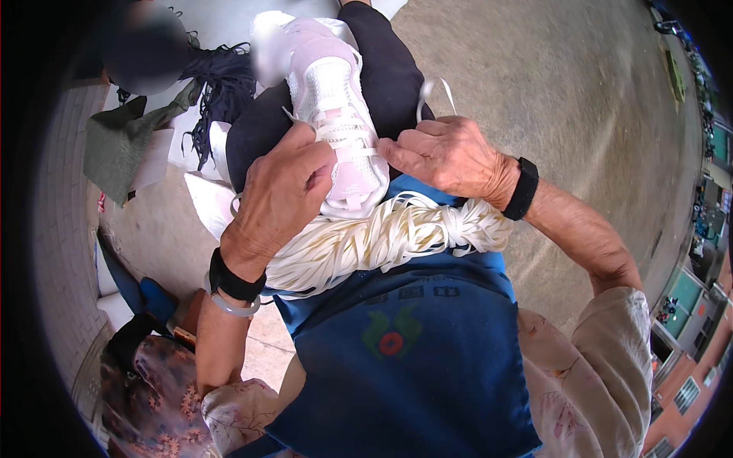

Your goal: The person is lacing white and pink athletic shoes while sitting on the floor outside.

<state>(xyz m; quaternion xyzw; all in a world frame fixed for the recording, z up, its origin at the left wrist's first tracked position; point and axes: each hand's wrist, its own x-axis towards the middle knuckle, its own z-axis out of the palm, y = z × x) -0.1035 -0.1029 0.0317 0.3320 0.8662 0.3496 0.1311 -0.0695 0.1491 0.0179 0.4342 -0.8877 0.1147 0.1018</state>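
Observation:
A pale pink and white sneaker (328,84) lies on my lap between my dark-trousered legs, its toe toward me and its heel end away. White shoelace (355,133) crosses its upper in several rows. My left hand (286,179) is closed at the shoe's left side, with a short lace end poking up beyond the knuckles. At the right side, my right hand (443,156) pinches the lace near the eyelets, and a loose lace end curls up past it. A thick bundle of cream-white shoelaces (397,229) lies across my lap below the shoe, over the blue apron (412,328).
At the upper left hangs a heap of black laces (221,84), beside a grey-green cloth (141,137). Another white shoe part (210,202) shows left of my leg. Dark floral fabric (168,389) fills the lower left. Concrete floor (550,84) stretches to the right.

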